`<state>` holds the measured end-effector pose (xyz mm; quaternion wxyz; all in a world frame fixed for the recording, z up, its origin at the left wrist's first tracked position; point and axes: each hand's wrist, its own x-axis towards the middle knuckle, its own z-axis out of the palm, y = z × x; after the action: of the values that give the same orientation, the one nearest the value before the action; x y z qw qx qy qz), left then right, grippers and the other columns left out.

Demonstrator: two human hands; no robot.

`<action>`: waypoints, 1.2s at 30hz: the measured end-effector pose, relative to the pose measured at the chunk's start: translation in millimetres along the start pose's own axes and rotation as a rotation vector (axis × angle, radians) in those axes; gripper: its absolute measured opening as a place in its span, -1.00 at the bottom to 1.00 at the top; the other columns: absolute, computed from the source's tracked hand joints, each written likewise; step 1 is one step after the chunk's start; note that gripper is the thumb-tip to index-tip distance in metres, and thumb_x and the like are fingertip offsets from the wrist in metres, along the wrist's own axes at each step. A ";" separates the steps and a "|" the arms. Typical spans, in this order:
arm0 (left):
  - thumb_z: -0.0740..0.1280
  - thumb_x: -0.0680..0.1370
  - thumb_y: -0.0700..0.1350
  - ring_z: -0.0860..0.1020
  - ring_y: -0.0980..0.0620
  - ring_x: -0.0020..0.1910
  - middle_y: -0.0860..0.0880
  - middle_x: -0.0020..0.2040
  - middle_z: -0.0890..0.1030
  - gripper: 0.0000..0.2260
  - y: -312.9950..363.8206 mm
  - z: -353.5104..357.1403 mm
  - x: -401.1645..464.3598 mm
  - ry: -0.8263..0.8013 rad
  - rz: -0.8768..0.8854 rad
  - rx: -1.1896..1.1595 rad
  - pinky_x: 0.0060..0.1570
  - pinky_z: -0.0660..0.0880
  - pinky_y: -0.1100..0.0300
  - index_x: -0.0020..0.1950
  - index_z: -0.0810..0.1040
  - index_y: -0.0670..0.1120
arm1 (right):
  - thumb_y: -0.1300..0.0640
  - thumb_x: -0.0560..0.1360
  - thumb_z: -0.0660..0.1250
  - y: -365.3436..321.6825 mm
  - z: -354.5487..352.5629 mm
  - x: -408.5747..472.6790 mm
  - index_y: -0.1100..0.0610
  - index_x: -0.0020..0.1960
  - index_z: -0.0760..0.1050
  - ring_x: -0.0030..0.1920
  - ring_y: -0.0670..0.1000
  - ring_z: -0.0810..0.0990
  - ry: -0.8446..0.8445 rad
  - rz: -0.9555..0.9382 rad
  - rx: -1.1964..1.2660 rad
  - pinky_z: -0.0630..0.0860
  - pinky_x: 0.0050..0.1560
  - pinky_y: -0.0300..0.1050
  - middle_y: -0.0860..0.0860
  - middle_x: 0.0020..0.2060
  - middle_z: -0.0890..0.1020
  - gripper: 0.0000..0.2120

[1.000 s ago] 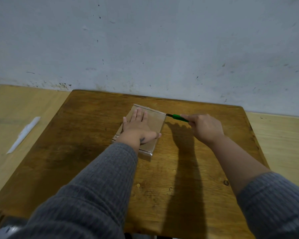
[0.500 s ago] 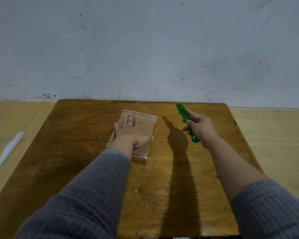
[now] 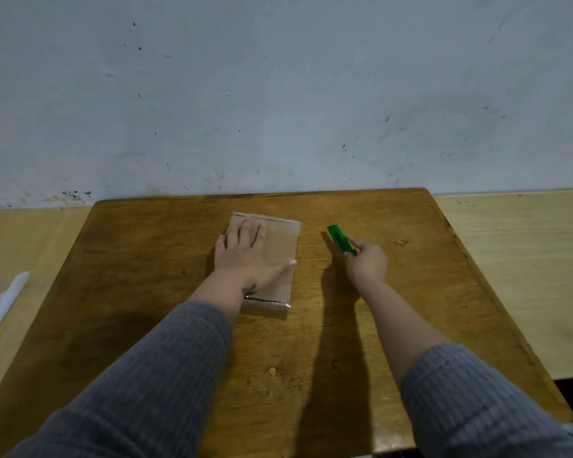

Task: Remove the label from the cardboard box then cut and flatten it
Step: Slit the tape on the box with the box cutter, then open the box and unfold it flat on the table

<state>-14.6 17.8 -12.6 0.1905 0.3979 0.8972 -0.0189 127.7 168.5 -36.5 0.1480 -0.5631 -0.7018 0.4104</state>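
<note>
A small brown cardboard box point(image 3: 280, 251) lies flat on the wooden table point(image 3: 146, 276), with clear tape along its near and far edges. My left hand point(image 3: 247, 256) presses flat on top of the box, fingers spread. My right hand point(image 3: 366, 261) is to the right of the box, apart from it, and holds a green box cutter point(image 3: 341, 240) that points away from me, toward the wall. No label shows on the visible part of the box.
A white strip point(image 3: 4, 304) lies on the pale floor to the left of the table. A grey-white wall point(image 3: 278, 94) stands just behind the table's far edge. Bare tabletop lies between me and the box.
My right hand pulled the cutter away from the box's far right corner and moved right, turning it upright. My left hand stays pressed on the box.
</note>
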 end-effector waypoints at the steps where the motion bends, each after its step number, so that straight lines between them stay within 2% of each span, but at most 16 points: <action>1: -0.03 0.42 0.51 -0.32 -0.11 0.53 -0.03 0.55 -0.34 -0.10 -3.6 -0.9 2.4 0.021 0.016 0.007 0.47 -0.22 -0.19 0.57 -0.26 0.05 | 0.22 0.54 0.29 4.2 3.9 0.6 -0.01 0.34 0.47 0.18 0.11 0.57 -0.003 -0.008 -0.020 0.53 0.14 -0.05 0.11 0.24 0.58 -0.61; 5: -0.03 0.51 0.41 -0.34 -0.05 0.52 0.02 0.56 -0.31 -0.26 -16.3 -9.4 24.5 0.124 0.134 0.065 0.45 -0.23 -0.27 0.57 -0.20 0.11 | 0.19 0.56 0.27 18.3 11.5 6.4 0.10 0.35 0.46 0.28 0.11 0.44 0.019 -0.053 -0.139 0.37 0.31 -0.05 0.13 0.32 0.44 -0.64; 8: 0.00 0.54 0.37 -0.27 -0.03 0.54 0.03 0.58 -0.20 -0.32 -19.9 -18.0 40.1 0.100 0.198 0.090 0.45 -0.22 -0.26 0.56 -0.15 0.16 | 0.10 0.58 0.22 24.7 12.9 5.8 0.03 0.35 0.45 0.23 0.12 0.40 0.053 -0.117 -0.306 0.33 0.26 -0.02 0.10 0.25 0.46 -0.66; 11: 0.00 0.56 0.34 -0.15 -0.01 0.56 0.05 0.59 -0.02 -0.37 -22.3 -21.7 48.4 0.060 0.213 0.096 0.47 -0.15 -0.23 0.56 -0.10 0.17 | -0.01 0.58 0.21 18.9 14.2 -4.7 -0.07 0.38 0.40 0.27 0.13 0.34 0.129 -0.156 -0.483 0.30 0.22 0.04 0.07 0.27 0.44 -0.63; 13: 0.00 0.55 0.34 -0.06 -0.01 0.56 0.04 0.58 0.08 -0.38 -23.8 -20.6 48.8 0.057 0.203 0.076 0.48 -0.08 -0.20 0.56 -0.04 0.19 | -0.02 0.57 0.22 7.7 23.9 -16.5 -0.04 0.35 0.45 0.28 0.12 0.39 0.151 -0.206 -0.441 0.33 0.22 0.02 0.07 0.27 0.48 -0.65; 15: 0.01 0.55 0.35 0.03 -0.02 0.55 0.02 0.55 0.16 -0.39 -23.4 -19.3 46.8 0.092 0.191 0.073 0.47 -0.01 -0.19 0.56 0.01 0.19 | 0.01 0.56 0.27 -6.3 37.9 -28.8 0.05 0.28 0.52 0.24 0.12 0.51 0.046 -0.280 -0.244 0.40 0.21 -0.07 0.08 0.23 0.58 -0.67; 17: 0.03 0.54 0.35 0.13 -0.04 0.51 0.01 0.52 0.22 -0.38 -22.2 -20.3 43.5 0.120 0.168 0.082 0.45 0.06 -0.19 0.55 0.04 0.18 | 0.00 0.54 0.30 -23.0 45.4 -42.2 0.10 0.28 0.53 0.23 0.08 0.55 -0.080 -0.232 -0.069 0.42 0.20 -0.14 0.07 0.21 0.61 -0.65; 19: 0.03 0.53 0.36 0.20 -0.05 0.48 -0.01 0.49 0.26 -0.38 -21.0 -20.7 39.3 0.129 0.129 0.092 0.41 0.13 -0.18 0.55 0.06 0.19 | -0.02 0.52 0.32 -31.8 48.3 -49.4 0.07 0.34 0.47 0.23 0.07 0.55 -0.153 -0.154 -0.023 0.43 0.19 -0.14 0.07 0.22 0.61 -0.58; 21: 0.01 0.53 0.37 0.23 -0.06 0.45 -0.02 0.47 0.28 -0.38 -19.6 -20.0 34.7 0.134 0.089 0.115 0.38 0.18 -0.16 0.55 0.07 0.19 | -0.04 0.51 0.33 -33.8 51.7 -56.0 0.01 0.38 0.42 0.20 0.06 0.57 -0.182 -0.120 -0.056 0.46 0.14 -0.12 0.04 0.20 0.62 -0.54; 25: -0.05 0.53 0.38 0.26 -0.11 0.41 -0.09 0.42 0.33 -0.42 -25.3 -12.3 31.7 0.198 0.083 0.148 0.42 0.07 -0.21 0.53 0.04 0.25 | 0.00 0.52 0.32 -34.6 57.2 -54.6 -0.07 0.33 0.46 0.22 0.07 0.54 -0.152 -0.078 0.022 0.44 0.15 -0.10 0.00 0.24 0.59 -0.62; 27: -0.02 0.54 0.37 0.29 -0.10 0.34 -0.10 0.34 0.35 -0.44 -35.1 -10.2 30.6 0.189 0.114 0.086 0.36 0.20 -0.14 0.52 0.05 0.28 | 0.04 0.54 0.30 -39.4 54.0 -46.7 -0.08 0.28 0.51 0.24 0.09 0.54 -0.148 -0.102 -0.002 0.44 0.19 -0.11 0.01 0.24 0.59 -0.68; 30: 0.07 0.52 0.37 0.35 -0.07 0.22 -0.07 0.24 0.31 -0.40 -45.1 -9.0 22.2 0.138 0.107 -0.058 0.12 0.41 0.01 0.53 0.07 0.26 | 0.07 0.56 0.27 -56.5 42.8 -27.7 -0.09 0.24 0.55 0.23 0.09 0.55 -0.210 -0.176 -0.139 0.44 0.17 -0.12 0.00 0.24 0.59 -0.73; 33: 0.06 0.50 0.40 0.41 -0.09 0.25 -0.06 0.39 0.28 -0.34 -46.0 -1.6 16.7 0.160 0.063 -0.053 0.09 0.48 0.01 0.54 0.04 0.20 | 0.06 0.58 0.23 -77.5 43.8 -6.3 -0.15 0.21 0.56 0.23 0.08 0.54 -0.293 -0.274 -0.310 0.46 0.23 -0.07 -0.03 0.25 0.59 -0.74; 36: 0.05 0.50 0.40 0.47 -0.08 0.19 -0.07 0.34 0.39 -0.32 -42.4 2.8 19.0 0.171 -0.018 -0.023 0.02 0.51 0.01 0.56 0.01 0.17 | 0.01 0.59 0.19 -86.2 51.8 5.7 -0.24 0.18 0.54 0.25 0.07 0.51 -0.306 -0.337 -0.445 0.40 0.29 0.07 -0.06 0.25 0.58 -0.74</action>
<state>-55.9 1.8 -27.0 0.1176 0.3876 0.9140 0.0238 33.5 149.9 -6.0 -0.0202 -0.3890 -0.8719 0.2966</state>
